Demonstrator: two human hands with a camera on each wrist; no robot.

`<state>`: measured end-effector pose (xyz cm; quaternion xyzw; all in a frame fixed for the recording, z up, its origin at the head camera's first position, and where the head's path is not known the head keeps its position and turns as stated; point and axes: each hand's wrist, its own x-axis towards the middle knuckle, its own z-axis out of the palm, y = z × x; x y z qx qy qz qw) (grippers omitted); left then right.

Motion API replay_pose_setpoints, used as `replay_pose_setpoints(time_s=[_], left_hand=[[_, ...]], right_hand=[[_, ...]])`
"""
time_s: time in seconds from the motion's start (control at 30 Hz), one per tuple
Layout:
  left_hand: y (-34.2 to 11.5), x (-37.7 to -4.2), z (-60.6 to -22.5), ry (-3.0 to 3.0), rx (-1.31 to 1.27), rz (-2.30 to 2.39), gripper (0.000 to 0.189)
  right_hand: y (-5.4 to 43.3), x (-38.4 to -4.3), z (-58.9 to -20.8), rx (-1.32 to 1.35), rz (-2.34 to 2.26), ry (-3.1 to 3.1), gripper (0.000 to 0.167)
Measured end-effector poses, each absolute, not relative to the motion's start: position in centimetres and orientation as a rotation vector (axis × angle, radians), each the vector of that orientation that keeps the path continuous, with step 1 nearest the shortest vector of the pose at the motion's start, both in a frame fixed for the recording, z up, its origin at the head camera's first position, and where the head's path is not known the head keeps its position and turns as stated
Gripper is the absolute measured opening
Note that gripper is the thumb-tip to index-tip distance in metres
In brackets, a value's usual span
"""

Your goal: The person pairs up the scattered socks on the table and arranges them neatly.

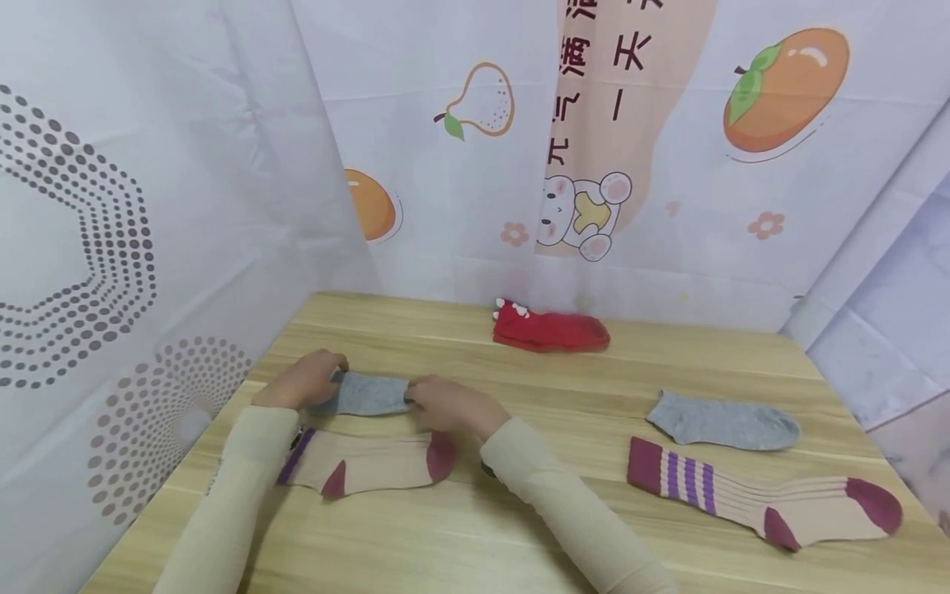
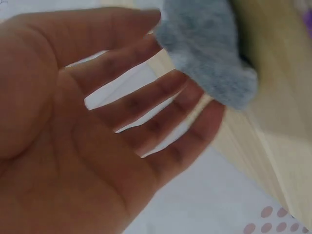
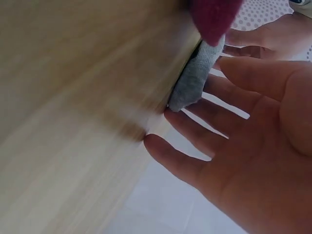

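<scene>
A grey sock (image 1: 373, 394) lies stretched sideways between two hands at the left of the table. My left hand (image 1: 308, 380) pinches its left end; in the left wrist view the thumb meets the grey cloth (image 2: 204, 48) at its edge, with the long fingertips under it. At the other end, my right hand (image 1: 454, 406) pinches the sock's tip. Close-up, the right fingers (image 3: 192, 131) reach along the grey end (image 3: 190, 83), spread apart. Just below the hands lies a cream sock (image 1: 378, 464) with maroon heel and toe and a purple cuff band.
A red sock (image 1: 552, 332) with white trim lies at the back of the wooden table (image 1: 475, 544). On the right are another grey sock (image 1: 731, 422) and a cream sock with purple stripes (image 1: 742, 499). Printed curtains (image 1: 445, 206) hang behind and at the left.
</scene>
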<state>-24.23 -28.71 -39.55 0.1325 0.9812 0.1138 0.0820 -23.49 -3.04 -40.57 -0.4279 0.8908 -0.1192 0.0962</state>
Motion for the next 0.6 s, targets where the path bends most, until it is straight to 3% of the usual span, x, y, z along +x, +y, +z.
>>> replay_pose_setpoints(time_s=[0.43, 0.6], left_hand=[[-26.8, -24.7, -40.0, 2.943, 0.377, 0.397, 0.015], [-27.0, -24.6, -40.3, 2.929, 0.38, 0.409, 0.018]], right_hand=[[-2.2, -23.2, -40.6, -1.118, -0.39, 2.812, 0.013], [-1.5, -22.8, -40.8, -1.058, -0.393, 2.831, 0.026]])
